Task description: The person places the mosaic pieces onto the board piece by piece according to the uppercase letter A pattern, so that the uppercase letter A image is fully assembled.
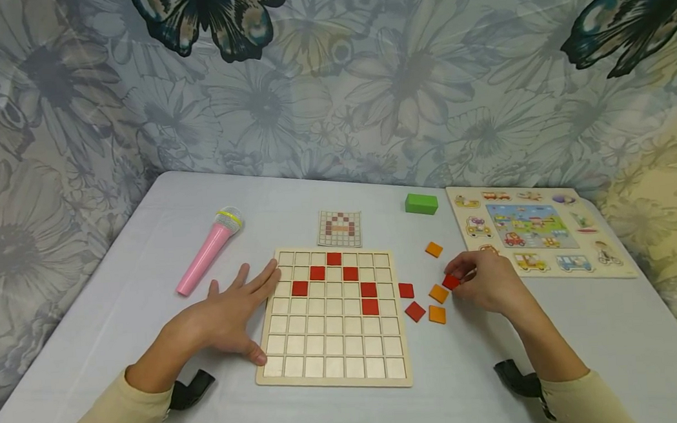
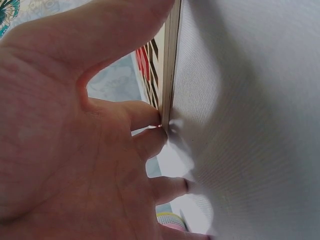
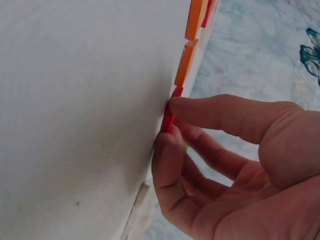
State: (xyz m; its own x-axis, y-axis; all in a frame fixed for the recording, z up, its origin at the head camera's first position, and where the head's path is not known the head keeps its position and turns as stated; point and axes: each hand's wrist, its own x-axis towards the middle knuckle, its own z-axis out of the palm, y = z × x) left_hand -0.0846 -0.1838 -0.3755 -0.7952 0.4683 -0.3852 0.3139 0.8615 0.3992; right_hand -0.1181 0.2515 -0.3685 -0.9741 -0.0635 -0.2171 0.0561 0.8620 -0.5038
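At three o'clock from the grid board, your right hand pinched a red tile; at nine, your left hand, empty, fingers spread, touched the board, seemingly to steady it.

If I slide the right hand, with its red tile, flat to the left, loose tiles block me before the gridded board; they lie low, so I can pass above them. The picture puzzle crowds that hand on the far right. The left hand bars the gridded board's left edge, the microphone just beyond. I have open tablecloth on the near side, plus a far gap between the card and green block.
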